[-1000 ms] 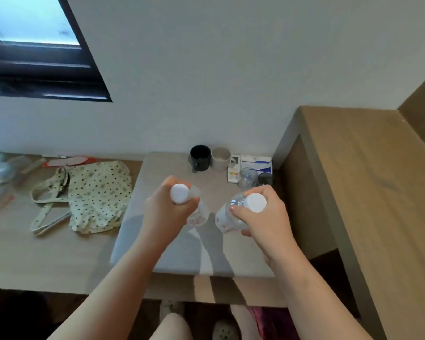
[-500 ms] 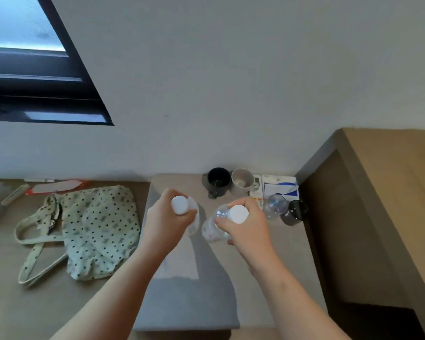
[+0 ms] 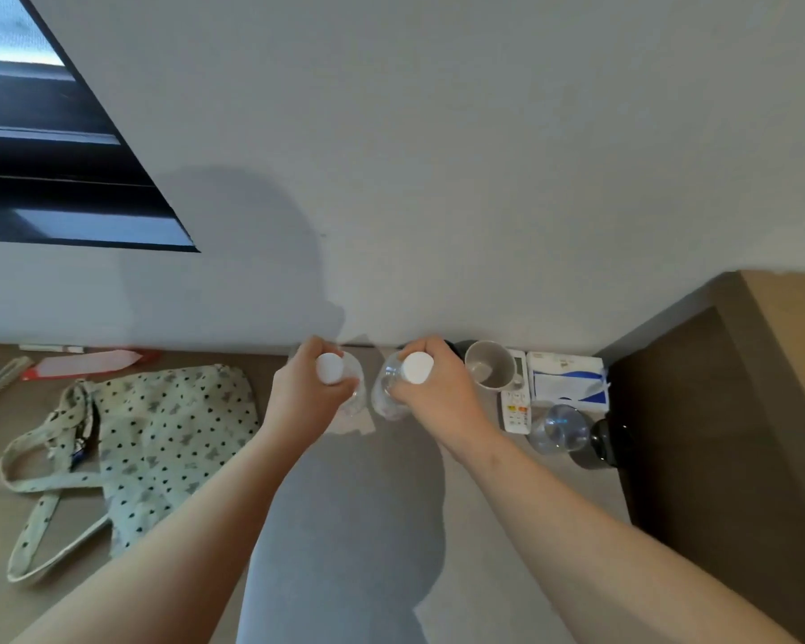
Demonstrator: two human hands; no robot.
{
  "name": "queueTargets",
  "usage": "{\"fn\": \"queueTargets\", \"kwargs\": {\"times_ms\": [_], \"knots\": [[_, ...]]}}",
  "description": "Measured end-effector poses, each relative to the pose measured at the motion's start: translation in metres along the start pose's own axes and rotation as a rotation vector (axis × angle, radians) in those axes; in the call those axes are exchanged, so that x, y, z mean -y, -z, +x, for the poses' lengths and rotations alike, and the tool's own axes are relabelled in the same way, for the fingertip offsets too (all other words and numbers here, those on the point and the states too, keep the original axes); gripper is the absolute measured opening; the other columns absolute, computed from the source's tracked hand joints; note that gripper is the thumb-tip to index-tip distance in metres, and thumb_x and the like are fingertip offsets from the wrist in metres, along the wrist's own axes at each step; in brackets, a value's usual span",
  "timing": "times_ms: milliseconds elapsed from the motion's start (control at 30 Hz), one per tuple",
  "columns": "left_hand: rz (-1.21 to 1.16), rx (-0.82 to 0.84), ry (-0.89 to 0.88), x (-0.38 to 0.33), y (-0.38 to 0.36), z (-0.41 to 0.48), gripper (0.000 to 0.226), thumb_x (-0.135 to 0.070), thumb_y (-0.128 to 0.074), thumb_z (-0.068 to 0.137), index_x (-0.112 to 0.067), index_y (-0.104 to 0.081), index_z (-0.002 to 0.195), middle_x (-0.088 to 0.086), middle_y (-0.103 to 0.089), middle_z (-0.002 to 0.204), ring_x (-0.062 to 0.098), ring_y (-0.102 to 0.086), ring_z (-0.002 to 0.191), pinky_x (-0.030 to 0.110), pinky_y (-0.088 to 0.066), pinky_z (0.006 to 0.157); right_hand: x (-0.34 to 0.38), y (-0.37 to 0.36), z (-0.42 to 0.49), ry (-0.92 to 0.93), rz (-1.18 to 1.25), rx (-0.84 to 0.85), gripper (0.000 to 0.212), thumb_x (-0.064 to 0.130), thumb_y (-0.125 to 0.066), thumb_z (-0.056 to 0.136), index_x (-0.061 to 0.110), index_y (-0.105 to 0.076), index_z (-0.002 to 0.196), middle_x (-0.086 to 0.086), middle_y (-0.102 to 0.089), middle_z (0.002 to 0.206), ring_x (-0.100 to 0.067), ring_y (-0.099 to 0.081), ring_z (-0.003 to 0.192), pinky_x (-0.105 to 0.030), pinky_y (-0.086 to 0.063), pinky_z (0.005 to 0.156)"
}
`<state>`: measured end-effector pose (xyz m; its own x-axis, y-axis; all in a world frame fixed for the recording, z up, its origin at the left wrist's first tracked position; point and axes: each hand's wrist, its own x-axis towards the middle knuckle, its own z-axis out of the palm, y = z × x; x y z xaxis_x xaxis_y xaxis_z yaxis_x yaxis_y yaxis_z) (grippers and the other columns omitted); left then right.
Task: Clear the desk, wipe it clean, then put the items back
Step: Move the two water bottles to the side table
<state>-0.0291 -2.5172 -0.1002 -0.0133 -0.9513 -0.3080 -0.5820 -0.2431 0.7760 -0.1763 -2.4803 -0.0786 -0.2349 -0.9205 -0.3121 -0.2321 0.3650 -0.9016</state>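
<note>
The left bottle (image 3: pixel 330 370) and right bottle (image 3: pixel 417 367), clear plastic with white caps, are upright over the back of the grey desk mat (image 3: pixel 345 527) near the wall. The left hand (image 3: pixel 305 404) and right hand (image 3: pixel 440 399) each grip one just below the cap. The thin walls probably dent easily, so the stiff neck is the safer hold. A beige mug (image 3: pixel 489 371) stands just to the right.

Left grip (image 3: pixel 305 399), right grip (image 3: pixel 440 399) (forearms (image 3: pixel 600 527) bare)
</note>
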Motion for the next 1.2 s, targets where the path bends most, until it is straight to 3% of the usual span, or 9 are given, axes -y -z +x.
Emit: {"fn": "queueTargets", "kwargs": {"times_ms": [200, 400, 500, 567, 700, 900, 1000, 1200], "knots": [[0.075, 0.054, -0.022, 0.008, -0.008, 0.054, 0.026, -0.013, -0.069, 0.08, -0.018, -0.049, 0.095, -0.01, -0.05, 0.078, 0.006, -0.048, 0.07, 0.016, -0.032, 0.052, -0.01, -0.016, 0.06, -0.014, -0.036, 0.023, 0.02, 0.005, -0.065, 0.08, 0.017, -0.052, 0.091, 0.009, -0.054, 0.083, -0.007, -0.048, 0.075, -0.008, -0.037, 0.058], [0.142, 0.123, -0.047, 0.015, -0.022, 0.095, 0.027, -0.01, -0.068, 0.081, -0.013, -0.051, 0.101, -0.003, -0.055, 0.086, 0.016, -0.05, 0.08, 0.025, -0.036, 0.061, -0.03, -0.031, 0.099, -0.04, -0.017, 0.003, 0.023, 0.001, -0.064, 0.078, 0.015, -0.05, 0.09, 0.009, -0.052, 0.08, -0.003, -0.047, 0.07, -0.007, -0.037, 0.055], [0.176, 0.154, -0.043, 0.02, -0.028, 0.108, 0.028, -0.011, -0.07, 0.08, -0.015, -0.05, 0.1, -0.004, -0.054, 0.085, 0.016, -0.05, 0.08, 0.019, -0.033, 0.056, -0.039, -0.034, 0.114, -0.07, -0.017, 0.032, 0.024, -0.001, -0.063, 0.079, 0.015, -0.049, 0.09, 0.01, -0.05, 0.079, -0.01, -0.048, 0.077, -0.017, -0.039, 0.06], [0.211, 0.172, -0.035, 0.023, -0.032, 0.113, 0.029, -0.011, -0.07, 0.079, -0.015, -0.051, 0.1, -0.001, -0.055, 0.09, 0.017, -0.05, 0.081, 0.022, -0.033, 0.059, -0.046, -0.036, 0.121, -0.087, -0.034, 0.046, 0.023, -0.001, -0.062, 0.08, 0.014, -0.048, 0.09, 0.008, -0.05, 0.08, -0.01, -0.048, 0.076, -0.018, -0.04, 0.06], [0.264, 0.199, -0.034, 0.02, -0.037, 0.125, 0.031, -0.013, -0.071, 0.078, -0.014, -0.054, 0.104, 0.001, -0.059, 0.095, 0.018, -0.051, 0.084, 0.027, -0.035, 0.069, -0.06, -0.041, 0.126, -0.112, -0.087, 0.055, 0.024, -0.001, -0.062, 0.078, 0.015, -0.048, 0.091, -0.007, -0.057, 0.094, -0.022, -0.053, 0.086, -0.032, -0.046, 0.073], [0.307, 0.167, -0.08, 0.02, -0.04, 0.13, 0.038, -0.015, -0.072, 0.079, -0.014, -0.052, 0.111, 0.001, -0.055, 0.096, 0.019, -0.049, 0.087, 0.028, -0.035, 0.073, -0.06, -0.039, 0.137, -0.095, -0.169, 0.056, 0.029, 0.006, -0.065, 0.082, 0.017, -0.05, 0.103, -0.005, -0.058, 0.111, -0.018, -0.053, 0.098, -0.02, -0.037, 0.074], [0.427, 0.139, -0.113, 0.017, -0.038, 0.131, 0.045, -0.02, -0.073, 0.078, -0.015, -0.049, 0.115, 0.003, -0.049, 0.1, 0.021, -0.048, 0.088, 0.03, -0.036, 0.075, -0.057, -0.035, 0.141, -0.117, -0.218, 0.063, 0.043, 0.009, -0.066, 0.082, 0.012, -0.049, 0.121, -0.008, -0.057, 0.12, -0.025, -0.055, 0.109, -0.025, -0.04, 0.078], [0.562, 0.156, -0.206, -0.006, -0.032, 0.121, 0.057, -0.02, -0.069, 0.079, -0.018, -0.043, 0.129, 0.009, -0.046, 0.126, 0.03, -0.05, 0.109, 0.038, -0.044, 0.086, -0.044, -0.028, 0.134, -0.151, -0.234, 0.068, 0.051, 0.017, -0.067, 0.082, 0.017, -0.042, 0.127, -0.008, -0.053, 0.122, -0.024, -0.055, 0.105, -0.028, -0.045, 0.078]]}}
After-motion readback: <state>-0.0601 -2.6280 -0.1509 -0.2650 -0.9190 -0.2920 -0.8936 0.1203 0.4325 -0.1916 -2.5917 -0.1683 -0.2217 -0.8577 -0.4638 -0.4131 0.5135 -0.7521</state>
